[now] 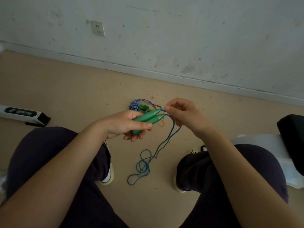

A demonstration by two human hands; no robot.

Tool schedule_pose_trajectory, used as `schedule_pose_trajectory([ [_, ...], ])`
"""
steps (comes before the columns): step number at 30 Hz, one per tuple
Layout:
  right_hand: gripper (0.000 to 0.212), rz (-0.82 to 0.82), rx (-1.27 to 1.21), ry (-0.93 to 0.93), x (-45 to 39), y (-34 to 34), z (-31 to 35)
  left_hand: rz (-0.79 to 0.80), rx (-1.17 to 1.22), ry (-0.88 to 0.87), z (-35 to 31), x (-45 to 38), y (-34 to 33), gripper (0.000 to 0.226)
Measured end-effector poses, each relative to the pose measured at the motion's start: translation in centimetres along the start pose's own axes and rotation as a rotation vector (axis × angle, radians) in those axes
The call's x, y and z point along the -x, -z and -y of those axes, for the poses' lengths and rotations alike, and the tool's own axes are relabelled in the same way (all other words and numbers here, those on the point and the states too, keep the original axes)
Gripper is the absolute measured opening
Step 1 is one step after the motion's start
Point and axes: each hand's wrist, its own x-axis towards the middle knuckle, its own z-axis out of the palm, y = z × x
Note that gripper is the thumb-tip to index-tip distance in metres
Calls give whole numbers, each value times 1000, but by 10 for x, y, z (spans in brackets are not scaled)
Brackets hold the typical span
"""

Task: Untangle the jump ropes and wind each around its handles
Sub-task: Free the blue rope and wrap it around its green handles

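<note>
My left hand (pixel 127 125) grips the two green handles (pixel 148 118) side by side, thumb across the top and fingers curled underneath, their tapered tips pointing right and a little away from me. My right hand (pixel 184 115) is just beside those tips, its fingers bent and pinching the blue rope (pixel 171 129) where it leaves the handles. From there two strands of that rope hang down between my knees and end in a loose heap of loops (pixel 141 168) on the tan floor (pixel 69 89), between my two shoes. Farther off, just past my left hand and partly hidden by it, lies a second jump rope (pixel 137 105): a twisted blue-and-white cord bunched in a knot, with bits of green and blue plastic showing in it, and one length of cord trailing right towards my right hand. I cannot tell whether that cord touches the green handles. My legs in dark trousers (pixel 49 162) fill the near part of the view. On the floor to the far left lies a long white box with a black end (pixel 24 115). At the right edge there is a black object (pixel 292 137) over something white. The scuffed wall (pixel 181 38) ahead carries a white socket (pixel 98 28).
</note>
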Motion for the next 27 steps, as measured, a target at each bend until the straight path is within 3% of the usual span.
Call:
schedule_pose_trajectory([
  [4,18,78,-4,18,3,0,1,-63,78,-28,-1,1,4,30],
  [13,18,119,-41,3,5,-6,3,-28,35,-38,6,0,4,19],
  [17,5,158,-125,-11,5,-17,1,-19,14,-15,7,-3,-1,33],
  [20,9,128,-145,6,4,-21,2,-18,4,-3,6,-3,-3,39],
  [24,14,97,-93,31,4,-15,2,-28,0,-2,2,-3,-2,26],
  [27,13,90,-92,17,4,-13,1,15,-19,11,1,-2,-1,35],
])
